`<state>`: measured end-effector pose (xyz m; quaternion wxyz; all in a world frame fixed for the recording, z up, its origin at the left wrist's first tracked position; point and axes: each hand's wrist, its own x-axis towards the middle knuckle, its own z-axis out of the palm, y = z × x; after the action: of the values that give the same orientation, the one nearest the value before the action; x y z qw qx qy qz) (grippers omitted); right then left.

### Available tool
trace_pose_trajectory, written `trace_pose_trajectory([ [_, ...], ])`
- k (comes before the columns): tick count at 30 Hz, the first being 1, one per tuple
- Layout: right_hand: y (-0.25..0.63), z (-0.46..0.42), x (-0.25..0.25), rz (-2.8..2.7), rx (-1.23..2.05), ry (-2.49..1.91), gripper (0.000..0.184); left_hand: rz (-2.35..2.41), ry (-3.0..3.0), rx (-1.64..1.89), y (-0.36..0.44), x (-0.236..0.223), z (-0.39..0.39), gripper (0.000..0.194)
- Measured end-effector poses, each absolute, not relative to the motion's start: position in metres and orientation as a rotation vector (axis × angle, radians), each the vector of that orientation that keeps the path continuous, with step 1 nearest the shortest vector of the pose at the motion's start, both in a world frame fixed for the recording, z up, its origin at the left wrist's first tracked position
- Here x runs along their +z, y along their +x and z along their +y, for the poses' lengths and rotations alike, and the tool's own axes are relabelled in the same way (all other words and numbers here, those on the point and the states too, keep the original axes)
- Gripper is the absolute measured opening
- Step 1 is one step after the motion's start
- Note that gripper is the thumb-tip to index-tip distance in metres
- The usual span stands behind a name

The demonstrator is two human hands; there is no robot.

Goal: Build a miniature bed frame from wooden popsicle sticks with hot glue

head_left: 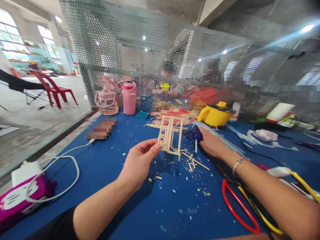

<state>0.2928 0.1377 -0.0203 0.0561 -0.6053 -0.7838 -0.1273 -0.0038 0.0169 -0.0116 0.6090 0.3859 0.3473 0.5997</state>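
My left hand [140, 160] pinches a small frame built of pale wooden sticks [170, 135] by its left side, raised above the blue table. To the right, my right hand [211, 141] is wrapped round a dark blue glue gun [197, 133], with a whitish glue stick jutting from it toward me. The two hands are apart, and the glue gun does not appear to touch the frame. Behind the frame lies a pile of loose sticks [175, 115], many with red ends. Cut stick pieces [192, 163] and crumbs are scattered below it.
A yellow pot [217, 115] stands behind my right hand. Red-handled scissors [237, 210] lie under my right forearm. A pink bottle [129, 100], a clear pink jug [107, 100] and a perforated metal screen [140, 50] line the back. A purple power strip [27, 196] with a white cable sits left.
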Motion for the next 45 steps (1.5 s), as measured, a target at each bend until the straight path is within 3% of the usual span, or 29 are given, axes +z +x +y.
trace_pose_trajectory([
  [6,0.282,0.132,-0.008,-2.300,-0.273,-1.864,0.056,0.802,0.883,1.396,-0.003,-0.013,0.015,0.027],
  [9,0.256,0.098,0.016,-2.234,-0.229,-1.753,0.045,0.822,0.871,1.384,0.001,-0.011,0.011,0.028],
  [13,0.200,0.039,0.035,-2.016,0.421,-1.303,0.033,0.826,0.853,1.370,0.005,-0.010,0.007,0.029],
  [15,0.178,0.022,0.034,-1.951,0.521,-1.211,0.029,0.817,0.864,1.356,0.005,-0.011,0.005,0.028],
  [24,0.173,0.020,0.012,-1.875,0.411,-1.225,0.030,0.862,0.967,1.386,0.001,-0.010,0.005,0.027],
  [30,0.177,0.021,0.010,-1.926,0.101,-1.079,0.035,0.832,1.048,1.412,-0.004,-0.004,0.007,0.022],
  [34,0.184,0.029,0.021,-2.068,-0.028,-1.000,0.033,0.711,0.986,1.432,-0.009,0.001,0.007,0.035],
  [39,0.181,0.044,0.043,-2.312,-0.038,-0.920,0.036,0.728,0.969,1.285,-0.010,0.002,0.010,0.022],
  [45,0.170,0.067,0.058,-2.373,0.041,-0.839,0.041,0.875,0.884,1.315,-0.014,0.006,0.014,0.029],
])
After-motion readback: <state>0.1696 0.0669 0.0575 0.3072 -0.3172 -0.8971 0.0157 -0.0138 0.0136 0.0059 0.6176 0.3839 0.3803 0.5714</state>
